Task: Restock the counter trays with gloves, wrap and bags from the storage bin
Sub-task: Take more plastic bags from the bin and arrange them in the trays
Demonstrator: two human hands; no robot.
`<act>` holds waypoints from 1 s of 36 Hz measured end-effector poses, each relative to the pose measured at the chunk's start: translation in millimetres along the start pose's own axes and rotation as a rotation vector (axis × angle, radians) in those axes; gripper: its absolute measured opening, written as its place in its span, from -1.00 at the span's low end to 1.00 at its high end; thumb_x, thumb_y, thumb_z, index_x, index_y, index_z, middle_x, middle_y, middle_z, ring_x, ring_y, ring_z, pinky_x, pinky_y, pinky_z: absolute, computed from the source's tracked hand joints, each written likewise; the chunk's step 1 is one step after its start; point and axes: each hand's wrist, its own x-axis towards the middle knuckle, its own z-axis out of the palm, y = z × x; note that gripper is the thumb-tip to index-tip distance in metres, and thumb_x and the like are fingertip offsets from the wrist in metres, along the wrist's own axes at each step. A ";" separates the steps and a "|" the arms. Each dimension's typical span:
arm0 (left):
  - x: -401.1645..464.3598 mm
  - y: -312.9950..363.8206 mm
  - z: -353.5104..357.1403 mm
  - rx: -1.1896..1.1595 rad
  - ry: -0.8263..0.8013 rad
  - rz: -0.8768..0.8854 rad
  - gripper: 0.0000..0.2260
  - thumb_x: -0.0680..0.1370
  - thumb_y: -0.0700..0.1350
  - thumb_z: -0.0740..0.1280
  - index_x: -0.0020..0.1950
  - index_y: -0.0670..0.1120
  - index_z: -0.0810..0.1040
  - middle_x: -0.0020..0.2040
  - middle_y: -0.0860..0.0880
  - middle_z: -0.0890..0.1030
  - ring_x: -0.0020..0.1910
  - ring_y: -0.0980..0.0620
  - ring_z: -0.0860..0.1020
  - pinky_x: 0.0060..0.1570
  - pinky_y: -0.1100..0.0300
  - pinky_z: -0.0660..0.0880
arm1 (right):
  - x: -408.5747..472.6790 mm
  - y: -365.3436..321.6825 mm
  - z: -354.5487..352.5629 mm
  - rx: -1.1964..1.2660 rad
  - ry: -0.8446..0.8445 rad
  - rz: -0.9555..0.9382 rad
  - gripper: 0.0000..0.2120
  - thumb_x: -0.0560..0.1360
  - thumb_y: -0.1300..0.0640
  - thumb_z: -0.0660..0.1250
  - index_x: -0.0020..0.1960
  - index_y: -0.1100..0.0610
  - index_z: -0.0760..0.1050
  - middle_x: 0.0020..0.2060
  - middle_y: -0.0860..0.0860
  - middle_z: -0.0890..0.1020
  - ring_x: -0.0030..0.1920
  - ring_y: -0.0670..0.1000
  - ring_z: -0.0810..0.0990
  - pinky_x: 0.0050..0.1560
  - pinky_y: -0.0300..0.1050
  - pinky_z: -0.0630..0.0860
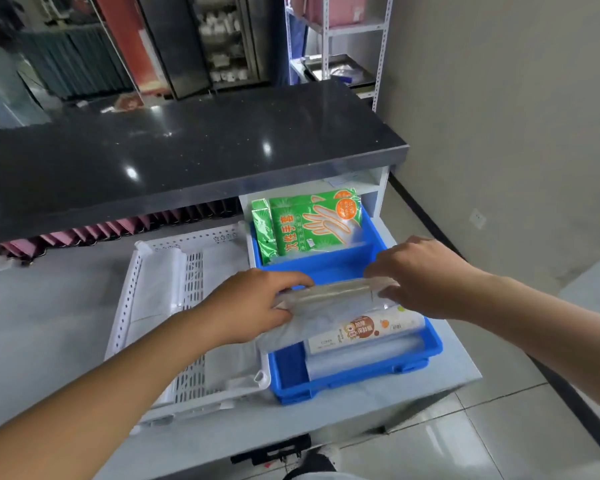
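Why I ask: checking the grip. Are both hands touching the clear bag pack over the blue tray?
Touching. The head view shows the left hand and the right hand gripping opposite ends of the clear bag pack.

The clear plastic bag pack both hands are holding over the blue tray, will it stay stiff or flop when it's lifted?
Probably floppy: the clear plastic bag pack droops over the blue plastic tray below the left hand and right hand. Likely light, since each grip is only fingertips. Its glossy film may be slippery, so holding both ends seems wise.
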 end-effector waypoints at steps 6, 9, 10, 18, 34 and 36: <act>45.1 -28.8 1.9 0.013 0.068 -0.068 -0.60 0.52 -0.08 0.40 0.35 0.16 0.51 0.29 0.05 0.61 0.24 -0.03 0.55 0.13 0.12 0.49 | 47.6 23.0 16.6 0.029 0.004 0.079 -0.68 0.55 0.00 0.31 0.29 -0.18 0.50 0.10 -0.10 0.67 0.06 0.08 0.63 0.04 -0.09 0.46; 73.7 -43.8 0.1 0.042 0.128 -0.071 -0.58 0.56 -0.13 0.33 0.40 0.16 0.47 0.35 0.00 0.57 0.27 -0.10 0.54 0.12 0.09 0.50 | 76.5 37.1 27.1 0.078 0.053 0.159 -0.68 0.55 0.08 0.29 0.27 -0.14 0.53 0.10 -0.07 0.68 0.04 0.09 0.64 -0.04 -0.09 0.42; 81.8 -48.1 0.5 0.042 0.146 -0.075 -0.55 0.56 -0.18 0.31 0.41 0.15 0.46 0.37 -0.01 0.55 0.29 -0.12 0.53 0.14 0.07 0.51 | 84.9 40.9 31.2 0.087 0.065 0.185 -0.68 0.54 0.10 0.29 0.27 -0.13 0.53 0.10 -0.06 0.68 0.04 0.10 0.64 -0.06 -0.09 0.40; 110.4 -64.2 42.1 0.097 0.080 -0.140 -0.47 0.55 -0.29 0.23 0.44 0.15 0.43 0.43 0.01 0.49 0.33 -0.10 0.50 0.12 0.10 0.47 | 103.8 57.1 84.7 0.064 -0.068 0.156 -0.75 0.54 0.06 0.29 0.21 -0.05 0.54 0.09 -0.01 0.63 0.07 0.11 0.61 0.16 -0.01 0.39; 129.5 -54.1 57.4 -0.148 0.023 -0.496 -0.61 0.50 -0.26 0.34 0.29 0.04 0.58 0.26 -0.02 0.61 0.18 -0.03 0.59 0.16 0.08 0.53 | 129.1 88.7 115.8 0.091 -0.135 -0.008 -0.67 0.45 0.10 0.28 0.21 -0.06 0.53 -0.01 0.04 0.63 0.16 0.12 0.46 0.21 0.10 0.21; 133.0 -47.5 64.2 -0.104 0.147 -0.550 -0.64 0.51 -0.23 0.34 0.26 0.06 0.59 0.21 -0.03 0.65 0.08 -0.09 0.63 0.07 0.06 0.56 | 130.9 84.5 122.8 0.118 -0.058 0.029 -0.63 0.44 0.14 0.29 0.24 -0.03 0.50 0.08 0.05 0.60 0.20 0.16 0.46 0.24 0.13 0.23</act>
